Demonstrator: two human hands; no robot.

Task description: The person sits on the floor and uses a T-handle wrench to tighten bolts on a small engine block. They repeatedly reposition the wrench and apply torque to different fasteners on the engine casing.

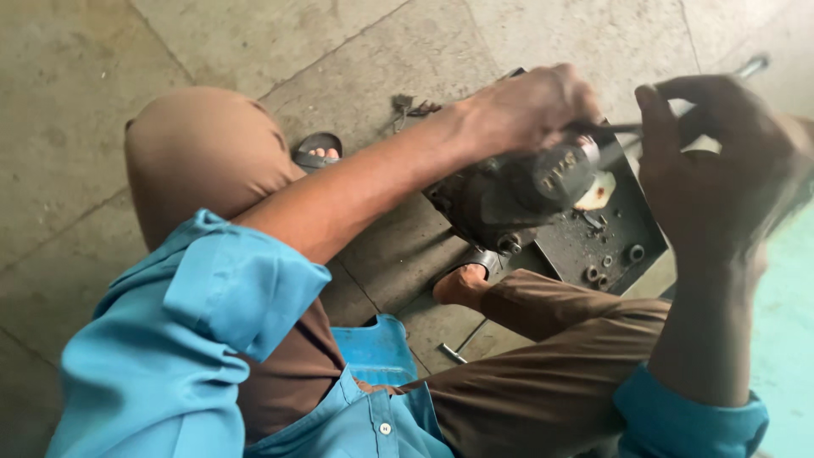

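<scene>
Left hand rests closed on top of the dark motor part, which sits at the near-left edge of the metal tray. Right hand is closed around a long metal rod reaching the part. Loose washers lie in the tray's near corner.

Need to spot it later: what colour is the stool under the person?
Blue stool, head view.

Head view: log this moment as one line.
left hand steadies dark engine part | right hand grips long metal tool | tray beneath
</scene>
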